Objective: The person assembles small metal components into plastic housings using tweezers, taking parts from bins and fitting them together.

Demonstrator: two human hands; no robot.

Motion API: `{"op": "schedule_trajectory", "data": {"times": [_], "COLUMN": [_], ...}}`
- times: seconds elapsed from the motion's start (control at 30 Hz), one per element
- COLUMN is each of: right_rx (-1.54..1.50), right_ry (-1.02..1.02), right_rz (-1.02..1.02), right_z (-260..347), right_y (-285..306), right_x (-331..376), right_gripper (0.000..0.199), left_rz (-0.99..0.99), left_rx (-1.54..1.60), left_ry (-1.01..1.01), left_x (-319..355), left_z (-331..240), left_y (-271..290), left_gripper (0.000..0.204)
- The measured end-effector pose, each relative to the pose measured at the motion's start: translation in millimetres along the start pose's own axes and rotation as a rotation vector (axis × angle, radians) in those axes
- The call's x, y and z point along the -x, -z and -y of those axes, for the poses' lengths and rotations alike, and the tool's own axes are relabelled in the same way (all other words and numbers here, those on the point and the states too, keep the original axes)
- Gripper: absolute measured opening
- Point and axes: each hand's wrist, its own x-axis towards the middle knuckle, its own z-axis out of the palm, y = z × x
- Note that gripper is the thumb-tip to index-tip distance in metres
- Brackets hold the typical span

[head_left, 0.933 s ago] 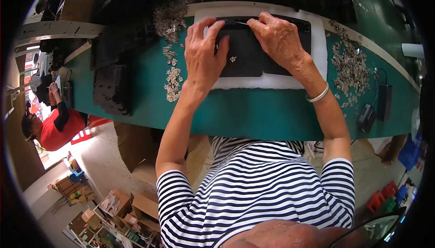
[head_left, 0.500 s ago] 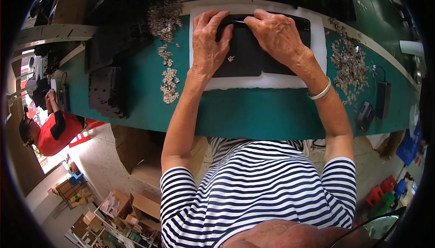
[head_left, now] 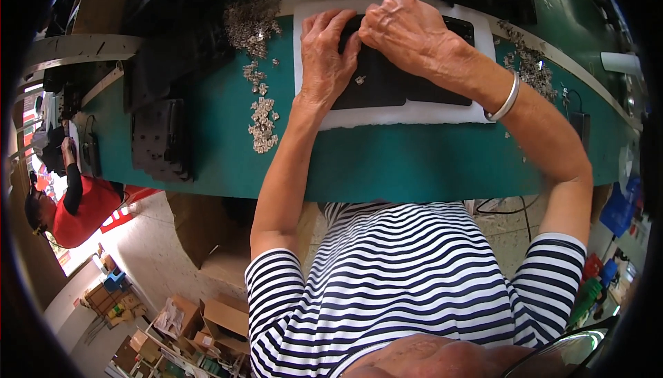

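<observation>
A flat black plastic panel (head_left: pixel 442 91) lies on a white foam pad (head_left: pixel 387 117). My left hand (head_left: pixel 324 60) is closed at the panel's far left part, its bent fingers and thumb on the far edge. Right beside it, my right hand (head_left: pixel 407 36) is closed over the far edge with fingers curled together. Whatever the right fingertips hold is hidden beneath the knuckles. One small silvery metal piece (head_left: pixel 360 80) rests on the panel near my left thumb.
Small metal pieces form a pile (head_left: pixel 252 25) and a nearer cluster (head_left: pixel 262 126) on the left; another pile (head_left: pixel 532 67) lies on the right. Stacked black panels (head_left: pixel 160 136) stand at left on the green table (head_left: pixel 414 164). A person in red (head_left: pixel 90 205) sits farther left.
My right hand has moved left and up, turning over so its knuckles now face up next to my left hand. My right elbow has swung outward. The left hand stays near its place.
</observation>
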Motion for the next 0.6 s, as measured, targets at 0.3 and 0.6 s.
{"op": "schedule_trajectory", "data": {"times": [0.3, 0.6], "right_rx": [-0.096, -0.272], "right_ry": [-0.034, -0.155], "right_rz": [-0.113, -0.628], "right_z": [-6, -14], "right_y": [-9, -71], "right_x": [1, 46], "right_gripper": [0.014, 0.006], "left_rz": [-0.001, 0.025], "left_rx": [-0.002, 0.084], "left_ry": [-0.012, 0.083], "left_x": [1, -2], "left_z": [-2, -5], "left_y": [2, 8], "left_gripper": [0.031, 0.024]}}
